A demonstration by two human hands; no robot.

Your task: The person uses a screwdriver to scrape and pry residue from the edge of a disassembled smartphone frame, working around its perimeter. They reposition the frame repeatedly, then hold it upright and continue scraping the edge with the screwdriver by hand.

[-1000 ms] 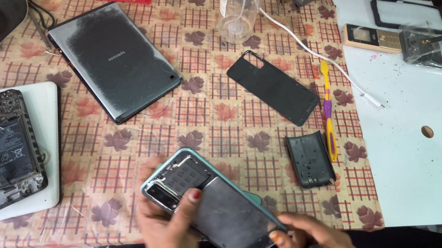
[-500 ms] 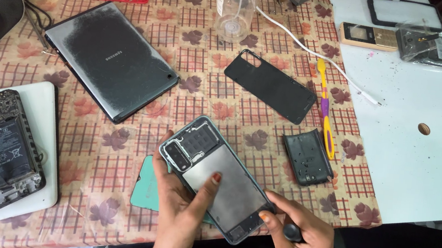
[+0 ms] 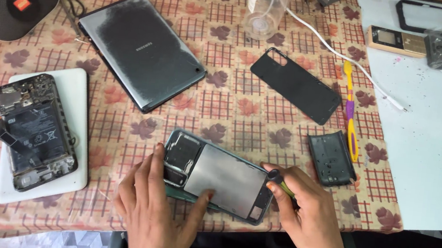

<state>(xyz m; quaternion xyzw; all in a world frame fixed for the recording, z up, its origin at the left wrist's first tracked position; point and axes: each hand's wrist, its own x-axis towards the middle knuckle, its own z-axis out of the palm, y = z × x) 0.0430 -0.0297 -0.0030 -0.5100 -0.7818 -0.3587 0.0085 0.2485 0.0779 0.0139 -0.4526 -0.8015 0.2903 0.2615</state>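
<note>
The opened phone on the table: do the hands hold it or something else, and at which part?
The left hand presses on the opened phone at its left edge, thumb on the metal plate. The right hand grips a dark-tipped tool by its handle.

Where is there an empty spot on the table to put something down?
Bare cloth lies between the tablet, the black back cover and the opened phone. The white board has room too. The far edge is crowded.

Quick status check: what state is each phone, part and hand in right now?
Opened phone: flat, back off, left hand pressing it.
Right hand: gripping a screwdriver at the phone's edge.
Second phone: back off, lying on a white tablet.
Grey tablet: face down.
Black back cover: detached, flat.
</note>
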